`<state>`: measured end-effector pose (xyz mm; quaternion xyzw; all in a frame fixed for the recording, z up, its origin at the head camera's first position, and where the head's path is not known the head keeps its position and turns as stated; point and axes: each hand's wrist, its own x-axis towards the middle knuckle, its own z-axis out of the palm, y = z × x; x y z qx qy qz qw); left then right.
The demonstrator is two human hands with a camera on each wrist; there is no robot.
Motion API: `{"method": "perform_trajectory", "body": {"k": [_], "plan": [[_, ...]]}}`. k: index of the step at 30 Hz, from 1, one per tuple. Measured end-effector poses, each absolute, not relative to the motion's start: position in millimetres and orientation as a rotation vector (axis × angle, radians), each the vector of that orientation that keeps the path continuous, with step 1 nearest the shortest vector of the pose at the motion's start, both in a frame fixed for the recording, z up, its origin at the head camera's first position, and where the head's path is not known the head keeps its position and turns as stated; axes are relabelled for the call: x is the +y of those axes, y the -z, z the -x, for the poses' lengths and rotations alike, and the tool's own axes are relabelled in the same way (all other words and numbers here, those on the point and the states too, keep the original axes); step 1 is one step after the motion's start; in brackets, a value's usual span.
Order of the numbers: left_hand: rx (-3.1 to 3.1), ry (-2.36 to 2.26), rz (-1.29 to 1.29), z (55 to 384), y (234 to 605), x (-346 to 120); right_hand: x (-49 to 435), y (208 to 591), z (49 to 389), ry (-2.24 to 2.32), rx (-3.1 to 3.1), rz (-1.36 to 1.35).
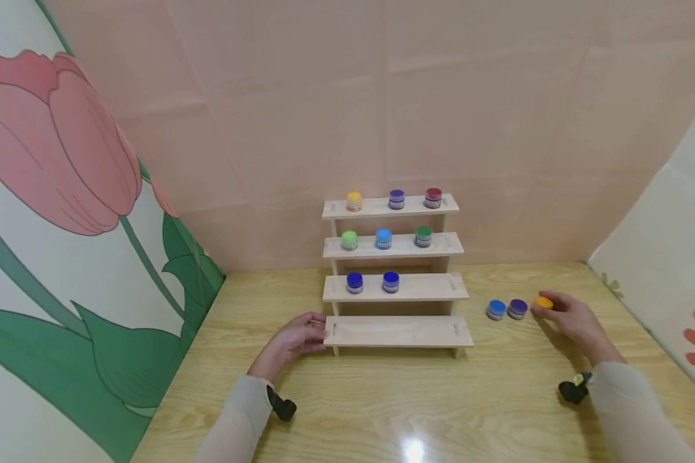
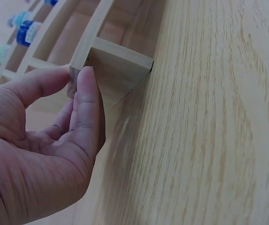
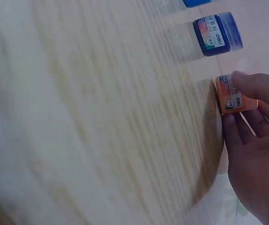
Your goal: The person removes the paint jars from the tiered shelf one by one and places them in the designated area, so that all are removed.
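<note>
My left hand pinches the left end of the lowest step of a wooden tiered shelf, thumb above and fingers below in the left wrist view. My right hand holds a small orange paint jar between thumb and fingers, at the right of the table. Beside it on the table stand a purple jar and a blue jar. The shelf's third step down bears two dark blue jars, one at the left and one near the middle.
The top step carries a yellow jar, a purple jar and a dark red jar. Below them sit a light green jar, a light blue jar and a green jar. A pink backdrop rises behind the wooden table.
</note>
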<state>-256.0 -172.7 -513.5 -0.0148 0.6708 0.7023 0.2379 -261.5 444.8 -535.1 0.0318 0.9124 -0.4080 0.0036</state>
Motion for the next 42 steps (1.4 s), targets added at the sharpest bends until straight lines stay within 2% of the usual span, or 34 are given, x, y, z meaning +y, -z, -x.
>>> {"method": "perform_trajectory", "body": {"k": [10,17,26,32,42], "plan": [[1.855,-1.911,0.071,256,513,-172,443,530,262,1.305,2.833,-0.082],[1.853,-1.900,0.067,256,513,-171,433,511,256,1.415,2.928,-0.166],[1.858,-1.899,0.072,257,514,-172,374,462,240,1.695,2.928,-0.070],[1.857,-1.903,0.065,257,513,-173,328,434,231,1.608,2.966,0.054],[1.857,-1.912,0.063,255,513,-172,269,422,227,1.668,2.919,0.231]]}}
